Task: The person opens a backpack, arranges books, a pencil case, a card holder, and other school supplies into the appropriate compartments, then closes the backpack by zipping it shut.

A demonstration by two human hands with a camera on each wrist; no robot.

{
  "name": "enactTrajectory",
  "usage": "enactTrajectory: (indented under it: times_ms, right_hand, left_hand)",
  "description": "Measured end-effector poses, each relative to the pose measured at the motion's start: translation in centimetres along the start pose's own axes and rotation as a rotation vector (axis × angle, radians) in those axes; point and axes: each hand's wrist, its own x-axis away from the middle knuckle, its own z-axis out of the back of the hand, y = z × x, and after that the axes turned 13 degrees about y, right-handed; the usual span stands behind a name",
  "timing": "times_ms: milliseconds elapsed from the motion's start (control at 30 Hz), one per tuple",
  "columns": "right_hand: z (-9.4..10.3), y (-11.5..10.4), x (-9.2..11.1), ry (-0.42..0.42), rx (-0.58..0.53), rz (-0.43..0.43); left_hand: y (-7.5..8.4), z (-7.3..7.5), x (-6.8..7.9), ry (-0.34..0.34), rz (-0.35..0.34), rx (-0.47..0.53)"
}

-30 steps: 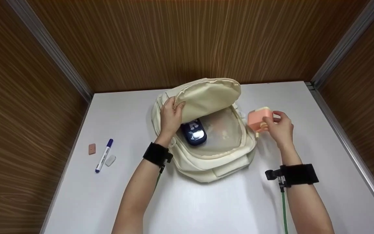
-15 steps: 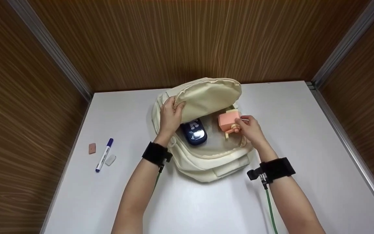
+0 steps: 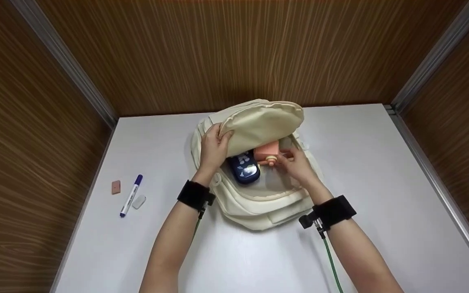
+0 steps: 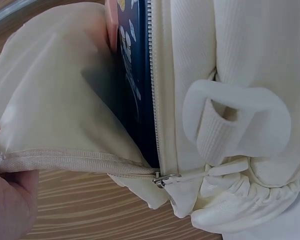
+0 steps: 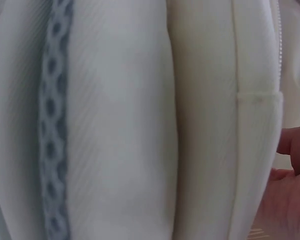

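Observation:
A cream backpack (image 3: 246,211) lies on the white table with its main compartment unzipped. My left hand (image 3: 213,148) grips the edge of the raised flap (image 3: 265,124); in the left wrist view the left hand (image 4: 12,207) pinches the flap's seam. Inside the compartment is a dark blue pencil case (image 3: 244,171) with printed figures. Right beside it sits a pink hand-crank pencil sharpener (image 3: 266,151), its crank toward me and its top partly under the flap. My right hand (image 3: 297,165) reaches into the compartment and holds the sharpener by its right side. In the right wrist view, the bag's side hides most of the right hand (image 5: 290,190).
On the left of the table lie a small brownish-pink block (image 3: 116,187), a blue-capped marker (image 3: 131,196) and a small whitish eraser-like piece (image 3: 139,202). Wood-grain panels (image 3: 234,53) stand behind and at both sides. A zipper pull (image 4: 165,179) hangs at the opening's corner.
My right hand has carried the pencil sharpener leftward from beside the backpack into its compartment, up to the pencil case. The left hand keeps its grip on the flap.

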Motion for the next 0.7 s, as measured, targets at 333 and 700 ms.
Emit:
enactTrajectory:
  times_ms: [333, 700]
  right_hand:
    - [0.9, 0.5, 0.7, -0.094, -0.456, -0.162]
    - [5.3, 0.4, -0.1, 0.074, -0.636, -0.279]
  left_hand:
    - [-0.3, 0.8, 0.3, -0.15, 0.052, 0.095]
    - [-1.2, 2.0, 0.9, -0.594, 0.102, 0.302]
